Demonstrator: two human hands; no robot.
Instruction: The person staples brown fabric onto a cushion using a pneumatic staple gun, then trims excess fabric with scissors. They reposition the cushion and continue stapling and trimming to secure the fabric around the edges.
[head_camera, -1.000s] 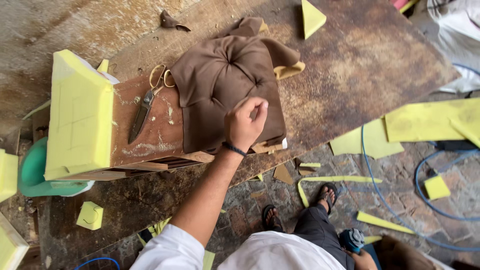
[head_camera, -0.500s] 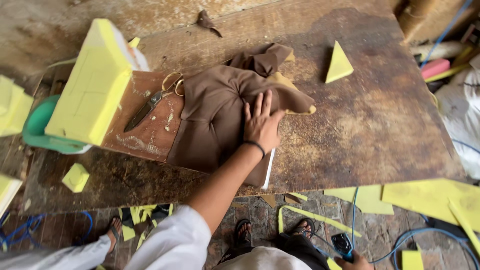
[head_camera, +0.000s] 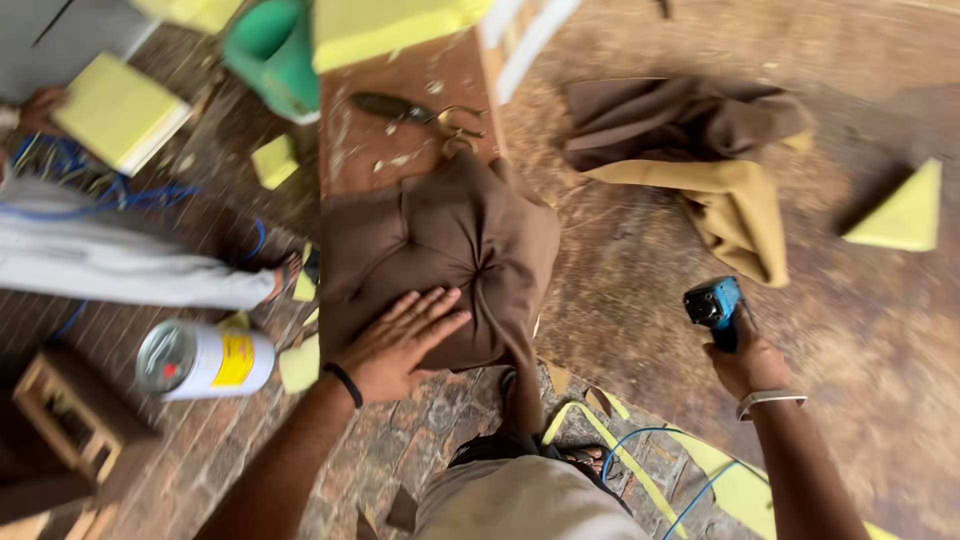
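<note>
Bare forearms, no sleeves showing — a thin black band rings the left wrist (head_camera: 344, 384), a pale silvery bracelet the right wrist (head_camera: 768, 401). Light grey clothing at the waist — dark sandals below.

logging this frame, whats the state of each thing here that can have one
left hand: flat, fingers spread, pressing on the cushion
right hand: closed around the blue tool
brown tufted cushion: lying on the wooden board, fabric pulled over it
blue tool: held upright off the table
scissors: lying flat on the board, untouched
loose brown fabric: crumpled on the table
metal can: on its side
</note>
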